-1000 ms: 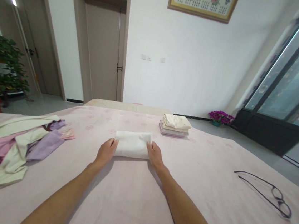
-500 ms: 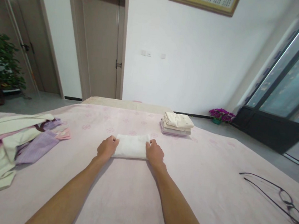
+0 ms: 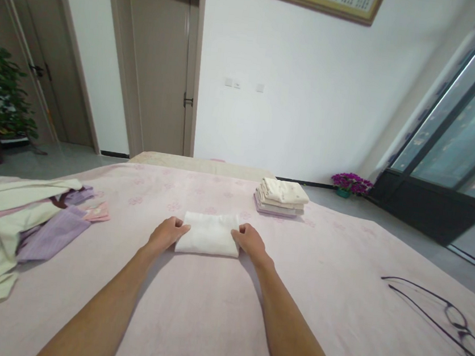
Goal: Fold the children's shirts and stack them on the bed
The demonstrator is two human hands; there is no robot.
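A white folded cloth (image 3: 209,235), shaped into a neat rectangle, lies in front of me on the pink bedspread (image 3: 205,311). My left hand (image 3: 167,231) pinches its left edge, thumb on top and fingers curled beneath. On the opposite side my right hand (image 3: 251,240) grips the right edge in the same way. The fingertips under the cloth are hidden. Beyond my right hand stands a stack of folded clothes (image 3: 281,197), cream on top and lilac at the bottom.
Loose clothes (image 3: 8,232) in pale green, pink and lilac lie heaped at the left. A pair of glasses (image 3: 456,326) with unfolded temples rests at the right. Past the far edge are a grey door (image 3: 159,72) and a pot of purple flowers (image 3: 350,183).
Both hands have shifted slightly on the cloth's edges, and its near corners now show outside the thumbs. The cloth lies flatter. The view has moved a little.
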